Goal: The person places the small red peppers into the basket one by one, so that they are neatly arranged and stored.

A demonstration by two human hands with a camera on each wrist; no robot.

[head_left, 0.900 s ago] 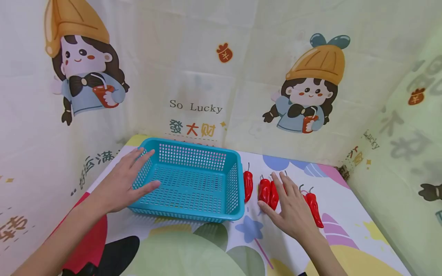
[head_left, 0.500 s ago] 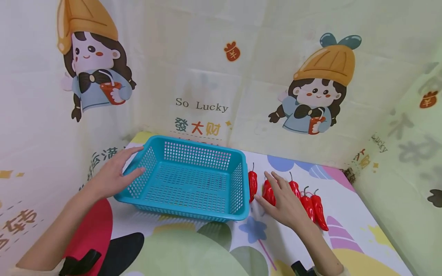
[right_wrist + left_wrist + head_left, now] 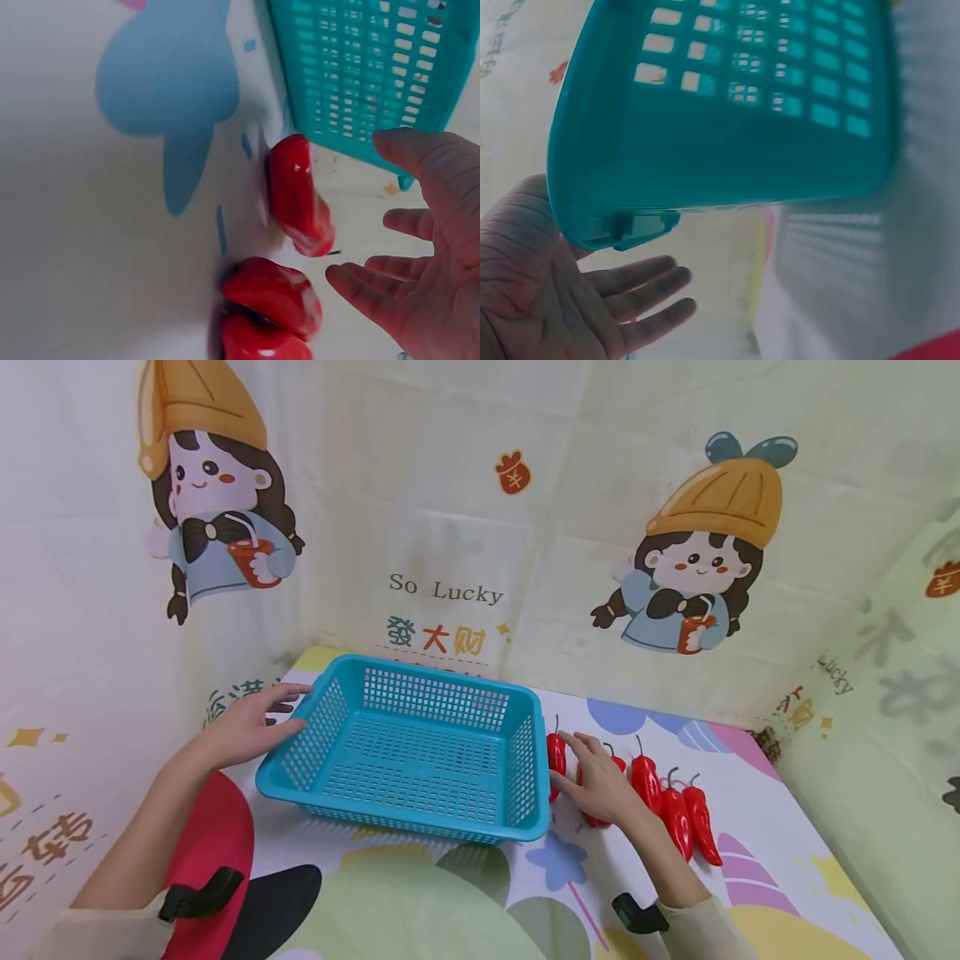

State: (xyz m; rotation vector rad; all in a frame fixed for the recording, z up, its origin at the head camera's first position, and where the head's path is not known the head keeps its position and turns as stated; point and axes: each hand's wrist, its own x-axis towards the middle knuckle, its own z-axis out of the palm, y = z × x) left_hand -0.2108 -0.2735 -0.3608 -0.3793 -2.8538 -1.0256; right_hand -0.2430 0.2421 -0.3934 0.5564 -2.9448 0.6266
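A blue-green plastic basket [image 3: 405,817] with slotted walls stands on the table, nothing in it. Beside its left rim is my left hand [image 3: 251,722], fingers extended and loose; in the left wrist view the thumb's tip is hidden behind the rim, so contact is unclear. My right hand [image 3: 600,781] hovers right of the basket, thumb and fingers spread on either side of the leftmost red chili pepper [image 3: 556,752]. The right wrist view shows a gap between the fingers and that pepper [image 3: 291,184]. More peppers [image 3: 274,296] lie partly under this hand.
Several red chili peppers [image 3: 677,821] lie in a row to the right, stems pointing away. Printed cloth [image 3: 570,610] walls off the back and both sides. A patterned cover [image 3: 405,902] lies on the table in front of the basket.
My right hand has moved left, from over the middle peppers to the one nearest the basket. The left hand has drawn back from over the basket to its left rim. The view has shifted slightly.
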